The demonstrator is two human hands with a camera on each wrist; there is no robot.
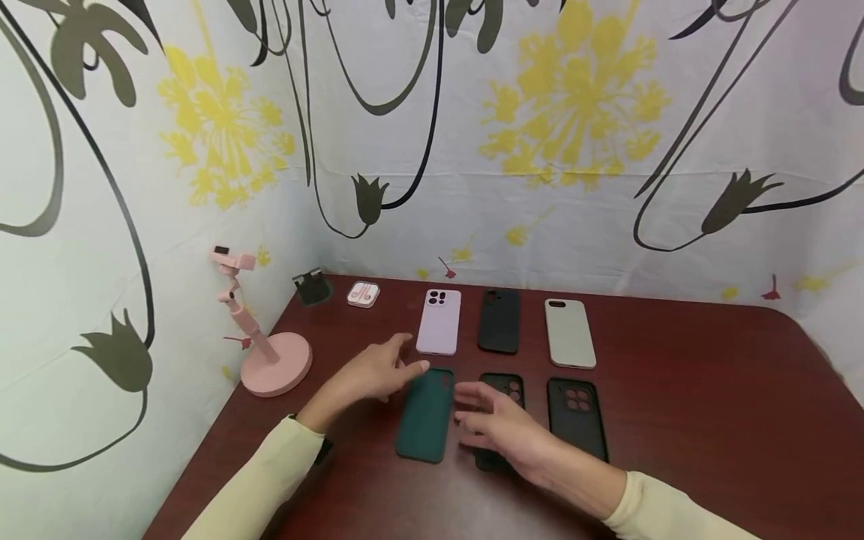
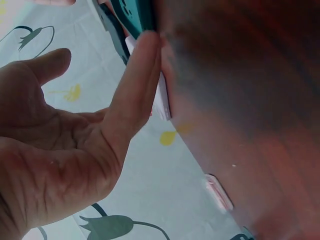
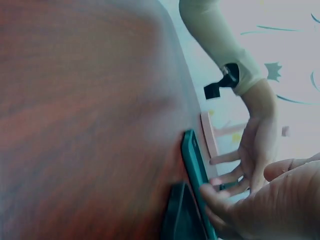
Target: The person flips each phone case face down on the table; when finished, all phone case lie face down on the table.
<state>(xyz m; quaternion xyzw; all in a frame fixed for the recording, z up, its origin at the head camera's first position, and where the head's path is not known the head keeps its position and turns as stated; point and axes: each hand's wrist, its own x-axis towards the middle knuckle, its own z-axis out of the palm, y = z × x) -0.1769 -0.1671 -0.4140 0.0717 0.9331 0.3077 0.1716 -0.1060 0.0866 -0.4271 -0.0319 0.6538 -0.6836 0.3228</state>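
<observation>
A dark green phone case lies on the table between my two hands, its camera cutout at the upper right. My left hand is by its upper left corner, fingers extended and holding nothing; the left wrist view shows the palm and fingertips close to the green case. To the right, my right hand hovers over a black phone case and partly hides it. Its fingers are relaxed and spread, with fingertips near the green case's right edge. Another black phone case lies to the right, its lower end overlapped by my forearm.
A lilac phone case, a dark one and a white one form the back row. At the left stand a pink phone holder, a small black stand and boxed earphones. Patterned cloth hangs behind.
</observation>
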